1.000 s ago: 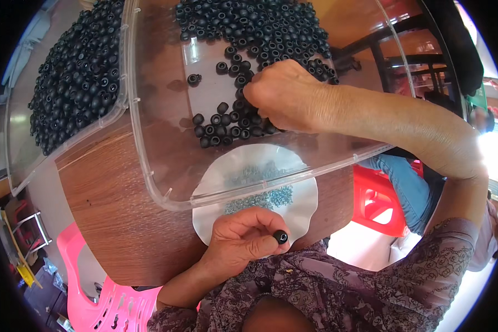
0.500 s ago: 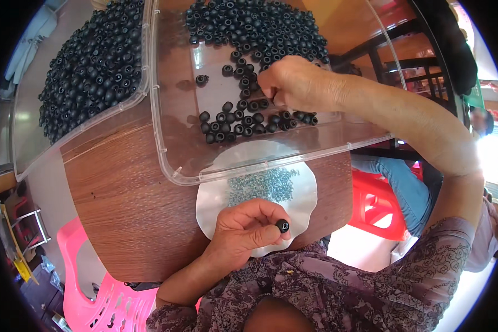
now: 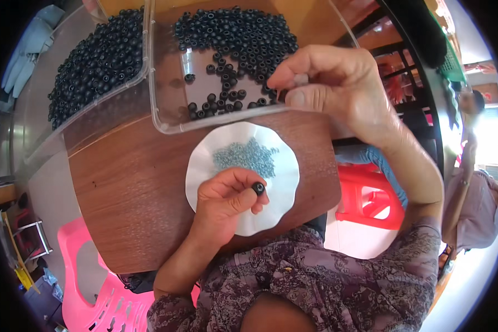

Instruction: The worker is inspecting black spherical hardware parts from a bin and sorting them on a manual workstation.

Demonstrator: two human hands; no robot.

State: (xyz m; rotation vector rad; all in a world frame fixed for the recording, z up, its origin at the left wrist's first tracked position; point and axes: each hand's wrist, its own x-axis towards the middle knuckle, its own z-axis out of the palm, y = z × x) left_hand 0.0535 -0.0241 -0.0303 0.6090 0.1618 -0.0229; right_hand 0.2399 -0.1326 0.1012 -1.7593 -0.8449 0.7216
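Observation:
Between the thumb and fingertips of my left hand [image 3: 224, 199] is a small round black cap-like piece [image 3: 259, 188] with a hollow facing up. It is held above the near part of a white wavy-edged plate [image 3: 282, 193]. A heap of tiny clear bluish pieces [image 3: 246, 156] lies on that plate. My right hand [image 3: 340, 83] is raised over the near right part of a clear plastic bin [image 3: 169, 128]. Its thumb and forefinger are apart, and I make out nothing between them. Many matching black pieces [image 3: 235, 33] lie in the bin, piled at its far side and scattered nearer.
Another clear bin on the left holds a large pile of black pieces [image 3: 102, 72]. Both bins and the plate rest on a brown wooden table [image 3: 127, 193]. A pink chair [image 3: 77, 260] stands at lower left, a red stool [image 3: 365, 193] at right. Another person [image 3: 476, 205] is at the far right.
My right hand has lifted away from the black pieces and its fingers have parted. My left hand still holds the cap-like piece. The whole view has shifted, so the plate shows more fully.

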